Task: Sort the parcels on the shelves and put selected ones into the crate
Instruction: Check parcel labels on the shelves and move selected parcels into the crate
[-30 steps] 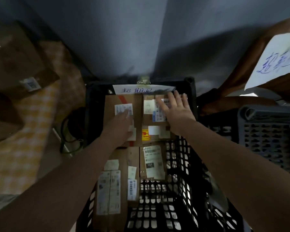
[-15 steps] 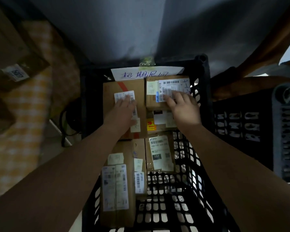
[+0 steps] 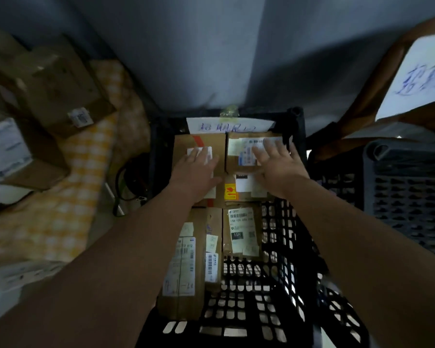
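L hand [image 3: 196, 172], R hand [image 3: 279, 169] open over parcels [image 3: 211, 140]; black crate [image 3: 281, 247]

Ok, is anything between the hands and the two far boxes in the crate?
Nothing visible. The left hand lies flat on the far-left box, and the right hand is spread over the far-right box; I can't tell if it touches. Both boxes sit inside the black crate.

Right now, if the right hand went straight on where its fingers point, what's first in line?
Right hand probably meets the crate's far wall by the paper sign; depth is unclear.
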Tool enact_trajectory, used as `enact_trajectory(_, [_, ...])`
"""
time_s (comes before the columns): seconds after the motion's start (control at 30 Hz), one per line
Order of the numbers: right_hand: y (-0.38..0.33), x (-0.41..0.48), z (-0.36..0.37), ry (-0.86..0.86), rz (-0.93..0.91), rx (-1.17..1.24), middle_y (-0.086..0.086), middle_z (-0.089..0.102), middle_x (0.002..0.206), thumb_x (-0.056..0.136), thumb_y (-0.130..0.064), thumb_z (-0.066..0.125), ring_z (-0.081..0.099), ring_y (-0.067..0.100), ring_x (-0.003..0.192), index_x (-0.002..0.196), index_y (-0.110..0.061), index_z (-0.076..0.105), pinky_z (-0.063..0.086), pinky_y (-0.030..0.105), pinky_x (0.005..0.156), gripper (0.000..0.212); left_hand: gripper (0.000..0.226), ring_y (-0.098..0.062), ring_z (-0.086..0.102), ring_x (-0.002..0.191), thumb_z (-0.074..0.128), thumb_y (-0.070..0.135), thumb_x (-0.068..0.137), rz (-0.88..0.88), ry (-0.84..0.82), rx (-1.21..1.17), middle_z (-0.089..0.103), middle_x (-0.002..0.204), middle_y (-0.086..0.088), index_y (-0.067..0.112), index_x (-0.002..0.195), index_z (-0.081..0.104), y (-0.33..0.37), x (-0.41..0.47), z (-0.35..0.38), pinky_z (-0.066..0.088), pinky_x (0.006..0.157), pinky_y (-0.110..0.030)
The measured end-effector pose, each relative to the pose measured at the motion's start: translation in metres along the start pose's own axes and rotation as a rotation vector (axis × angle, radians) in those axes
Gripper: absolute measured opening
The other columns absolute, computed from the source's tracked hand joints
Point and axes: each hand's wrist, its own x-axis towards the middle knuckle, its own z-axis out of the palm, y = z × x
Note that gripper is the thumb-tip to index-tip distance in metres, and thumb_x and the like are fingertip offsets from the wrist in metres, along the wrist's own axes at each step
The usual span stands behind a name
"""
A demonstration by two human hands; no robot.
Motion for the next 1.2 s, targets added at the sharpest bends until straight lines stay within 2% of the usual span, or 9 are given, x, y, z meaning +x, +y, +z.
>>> enact_trajectory(0.2, [-0.003, -0.071, -0.053, 0.064, -0.109, -0.065, 0.005, -0.003, 0.162, 0.100, -0.054, 0.023, -0.007, 0.025, 0.149, 0.155, -0.025, 0.003, -0.006, 0.048, 0.120, 0.065, 0.063, -0.029, 0.001, 0.147, 0.033, 0.051, 0.099, -0.172, 0.132, 0.000, 0.004, 0.161, -0.010, 0.023, 0.153, 0.014, 0.006, -0.099, -0.055, 0.007, 0.118, -0.043])
enact_trajectory(0.4, [0.001, -0.174, -0.116, 0.185, -0.248, -0.090, 0.007, 0.000, 0.162, 0.102, -0.050, 0.022, -0.002, 0.027, 0.149, 0.155, -0.021, 0.007, -0.001, 0.048, 0.120, 0.062, 0.063, -0.032, 0.013, 0.145, 0.033, 0.052, 0.098, -0.337, 0.315, -0.011, 0.012, 0.160, -0.011, 0.021, 0.151, 0.019, 0.045, -0.215, -0.105, 0.020, 0.115, -0.046])
enact_trajectory(0.53, [-0.002, -0.234, -0.152, 0.306, -0.366, -0.104, 0.008, 0.011, 0.161, 0.102, -0.047, 0.023, 0.008, 0.027, 0.148, 0.154, -0.020, 0.015, 0.003, 0.048, 0.120, 0.059, 0.063, -0.030, 0.009, 0.146, 0.034, 0.049, 0.099, -0.433, 0.399, -0.047, 0.010, 0.160, -0.010, 0.024, 0.153, 0.013, 0.082, -0.292, -0.125, 0.014, 0.116, -0.043])
enact_trajectory(0.63, [-0.016, -0.272, -0.178, 0.379, -0.451, -0.122, 0.008, 0.013, 0.161, 0.103, -0.046, 0.022, 0.011, 0.027, 0.147, 0.153, -0.019, 0.014, 0.006, 0.046, 0.121, 0.058, 0.060, -0.029, 0.009, 0.147, 0.030, 0.049, 0.100, -0.529, 0.455, -0.021, 0.009, 0.160, -0.009, 0.024, 0.153, 0.014, 0.100, -0.342, -0.136, 0.015, 0.117, -0.044])
enact_trajectory(0.8, [-0.070, -0.334, -0.219, 0.464, -0.640, -0.116, 0.007, 0.013, 0.161, 0.103, -0.044, 0.025, 0.013, 0.025, 0.147, 0.154, -0.021, 0.006, 0.006, 0.044, 0.120, 0.059, 0.063, -0.031, 0.012, 0.146, 0.029, 0.052, 0.099, -0.681, 0.524, 0.030, 0.013, 0.159, -0.011, 0.024, 0.153, 0.014, 0.109, -0.439, -0.163, 0.014, 0.116, -0.045])
enact_trajectory(0.93, [-0.132, -0.389, -0.255, 0.608, -0.830, -0.076, 0.008, 0.024, 0.157, 0.102, -0.041, 0.030, 0.024, 0.026, 0.143, 0.151, -0.019, 0.022, 0.011, 0.046, 0.119, 0.055, 0.063, -0.031, 0.008, 0.147, 0.027, 0.052, 0.100, -0.852, 0.579, 0.000, 0.008, 0.161, -0.009, 0.024, 0.153, 0.010, 0.096, -0.533, -0.200, 0.012, 0.117, -0.045])
enact_trajectory(1.07, [-0.199, -0.455, -0.265, 0.713, -1.049, 0.046, 0.016, 0.045, 0.146, 0.098, -0.042, 0.029, 0.043, 0.033, 0.132, 0.138, -0.010, 0.049, 0.026, 0.047, 0.112, 0.055, 0.061, -0.028, 0.006, 0.148, 0.022, 0.053, 0.100, -0.984, 0.612, 0.067, 0.006, 0.161, -0.007, 0.025, 0.153, 0.009, 0.096, -0.627, -0.203, 0.010, 0.117, -0.042])
enact_trajectory(1.2, [-0.266, -0.530, -0.252, 0.727, -1.246, 0.087, 0.012, 0.046, 0.145, 0.100, -0.034, 0.043, 0.041, 0.030, 0.132, 0.138, -0.013, 0.049, 0.022, 0.036, 0.109, 0.044, 0.061, -0.027, 0.013, 0.146, 0.026, 0.053, 0.099, -1.135, 0.692, 0.014, 0.011, 0.161, -0.006, 0.026, 0.153, 0.015, 0.099, -0.725, -0.175, 0.018, 0.116, -0.040])
